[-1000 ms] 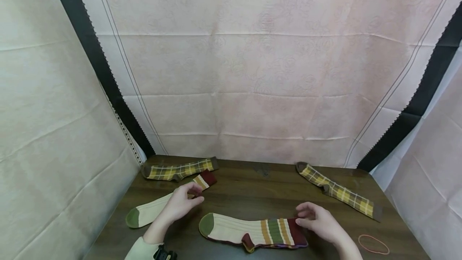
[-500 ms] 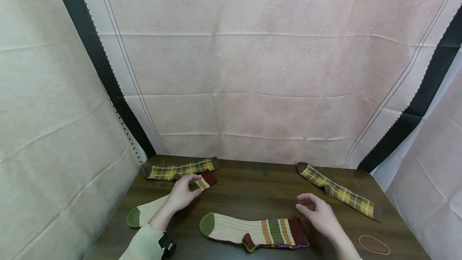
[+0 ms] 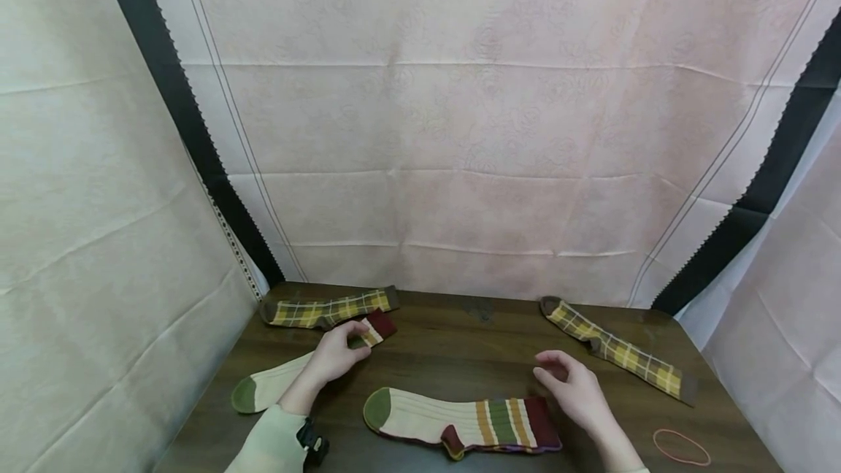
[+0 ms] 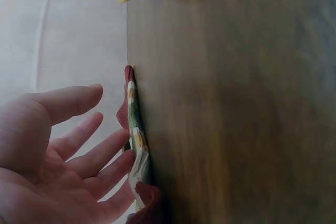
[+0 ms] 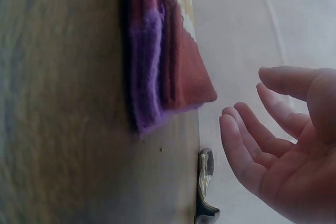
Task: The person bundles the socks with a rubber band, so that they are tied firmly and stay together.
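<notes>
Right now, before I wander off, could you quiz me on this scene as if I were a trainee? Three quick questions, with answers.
1. In the head view, how many plaid socks show on the table?
2. True or false: the right hand grips the pink band.
3. What colour is the toe of the cream sock that the left hand partly hides? A maroon, B green, C purple.

Key:
1. Two.
2. False: the right hand holds nothing; the pink band lies apart from it.
3. B.

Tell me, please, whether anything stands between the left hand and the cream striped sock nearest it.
Nothing visible does: the left hand is at the cream striped sock, and the nearby yellow plaid sock lies beyond it, not between.
</notes>
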Motion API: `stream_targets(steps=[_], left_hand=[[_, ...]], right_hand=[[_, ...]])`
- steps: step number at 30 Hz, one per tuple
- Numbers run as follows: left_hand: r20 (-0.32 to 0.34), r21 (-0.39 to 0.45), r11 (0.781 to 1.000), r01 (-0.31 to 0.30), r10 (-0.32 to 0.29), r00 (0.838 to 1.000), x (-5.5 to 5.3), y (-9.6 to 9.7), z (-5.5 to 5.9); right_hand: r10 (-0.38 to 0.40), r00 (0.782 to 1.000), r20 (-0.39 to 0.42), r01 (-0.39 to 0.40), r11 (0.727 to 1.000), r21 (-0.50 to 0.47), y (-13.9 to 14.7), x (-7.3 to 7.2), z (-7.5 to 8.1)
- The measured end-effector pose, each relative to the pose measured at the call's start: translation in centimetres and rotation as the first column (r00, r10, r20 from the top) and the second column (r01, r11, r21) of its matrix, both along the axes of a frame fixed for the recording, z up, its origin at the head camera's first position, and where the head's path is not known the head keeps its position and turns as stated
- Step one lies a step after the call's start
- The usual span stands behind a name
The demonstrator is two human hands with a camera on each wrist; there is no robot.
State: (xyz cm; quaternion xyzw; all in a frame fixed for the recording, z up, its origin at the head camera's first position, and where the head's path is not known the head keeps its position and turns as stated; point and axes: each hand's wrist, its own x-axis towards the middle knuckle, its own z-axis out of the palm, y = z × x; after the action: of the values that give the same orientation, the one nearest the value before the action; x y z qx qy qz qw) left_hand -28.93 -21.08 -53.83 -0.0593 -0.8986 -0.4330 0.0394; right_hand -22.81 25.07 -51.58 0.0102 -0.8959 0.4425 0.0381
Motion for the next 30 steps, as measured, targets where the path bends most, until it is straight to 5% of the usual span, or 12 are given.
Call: stream_targets(steps=[12,30], left_hand=[[0.021,0.039,0.985,0.169,-0.17,0.985,0.2,2.2,-0.1],[0.073,0.161,0.9,0.404,-0.419,0.905,0.1,7.9,-0.1]], right_hand=[[0.031,0.999,-0.004,-0.031,0.999,-0.025,-0.8,-0.1,0.4],[0.114,0.992,0.057,-0.109,0.991,-0.083,-2.4,-1.0,0.3]])
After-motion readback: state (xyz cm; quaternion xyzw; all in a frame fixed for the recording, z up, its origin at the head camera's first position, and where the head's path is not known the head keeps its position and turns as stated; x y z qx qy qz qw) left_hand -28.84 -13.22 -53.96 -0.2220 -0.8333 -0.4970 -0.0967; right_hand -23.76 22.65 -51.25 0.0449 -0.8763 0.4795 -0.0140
